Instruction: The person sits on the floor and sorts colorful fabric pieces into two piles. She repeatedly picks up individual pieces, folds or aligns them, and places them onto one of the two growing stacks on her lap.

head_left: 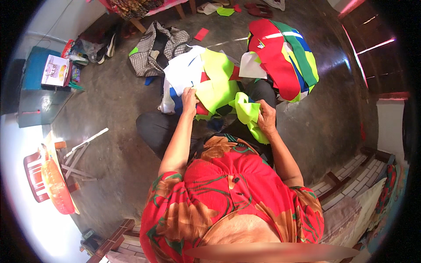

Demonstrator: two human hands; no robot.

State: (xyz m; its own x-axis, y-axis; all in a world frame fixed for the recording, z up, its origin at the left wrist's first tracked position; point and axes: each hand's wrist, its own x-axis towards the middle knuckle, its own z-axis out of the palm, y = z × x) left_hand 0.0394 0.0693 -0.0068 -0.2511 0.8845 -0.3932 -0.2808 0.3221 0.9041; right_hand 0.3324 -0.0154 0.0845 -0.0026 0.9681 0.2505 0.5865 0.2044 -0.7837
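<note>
Near dark trousers [158, 131], left hand [190, 101] in a pinch on piled cloths [217, 85], right hand [266, 118] tight around lime cloth [246, 108]

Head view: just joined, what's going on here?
A person in a red floral top is handling fabric. The right hand grips a crumpled lime-green cloth piece; the left hand touches the near side of a loose white, lime-green, red and blue fabric pile. A rounded multicoloured fabric bundle sits right of the pile.

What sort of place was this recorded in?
Probably a room in a home: shoes lie near the left wall, a book rests on a blue-topped box, and the person sits low among coloured cloth pieces.
</note>
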